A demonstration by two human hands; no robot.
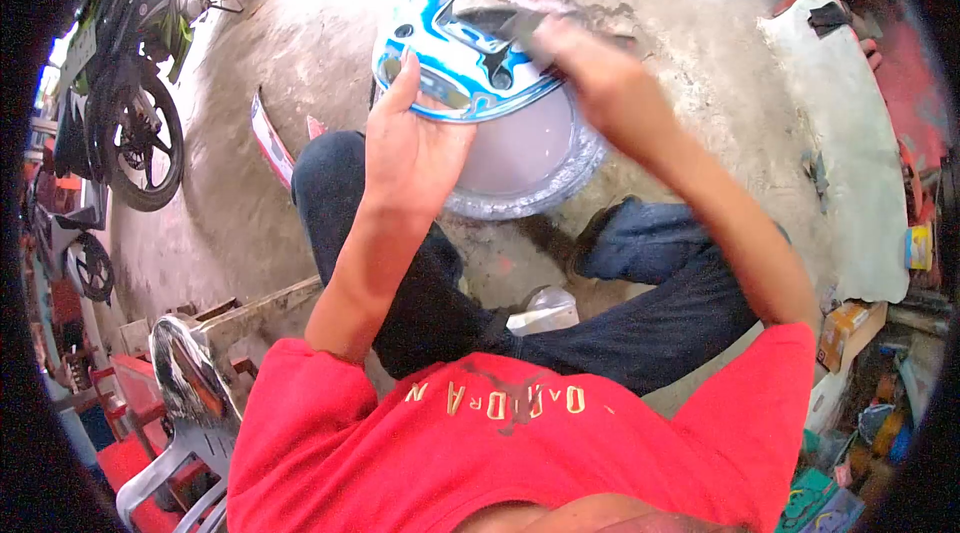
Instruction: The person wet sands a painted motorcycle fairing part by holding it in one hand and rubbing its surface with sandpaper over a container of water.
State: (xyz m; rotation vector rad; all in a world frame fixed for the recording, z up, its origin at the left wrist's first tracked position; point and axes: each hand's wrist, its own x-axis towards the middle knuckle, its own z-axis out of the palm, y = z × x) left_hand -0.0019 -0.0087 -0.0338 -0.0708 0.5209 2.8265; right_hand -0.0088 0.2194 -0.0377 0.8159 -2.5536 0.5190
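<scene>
- Blue-and-white cover (432, 45): glossy, curved, with cutouts; held up in front of the person, overlapping the far part of the round basin (500, 205).
- Left hand (415, 155): partly closed on the cover's near left edge, thumb on the face toward the person, other fingers mostly hidden behind it. Firm hold.
- Right hand (603, 75): at the cover's right end, blurred, fingers bent toward it. Dark patch at the fingertips; can't tell if that's a held item or how far the hand is closed.
- Basin: on the floor between the knees, greyish inside, pale mottled rim.
- Person: seated low, red shirt (520, 453), dark jeans (650, 333), knees apart.
- Small white item (548, 315) on the floor between the legs; can't identify.
- Left: red-and-white curved strip (268, 138) on the concrete floor (230, 203), motorbike (140, 138) beyond, grey plastic chair (165, 478) nearer.
- Right: long pale panel (850, 153), yellow tub (918, 248) beside it, cardboard box (850, 333) near its lower end.
</scene>
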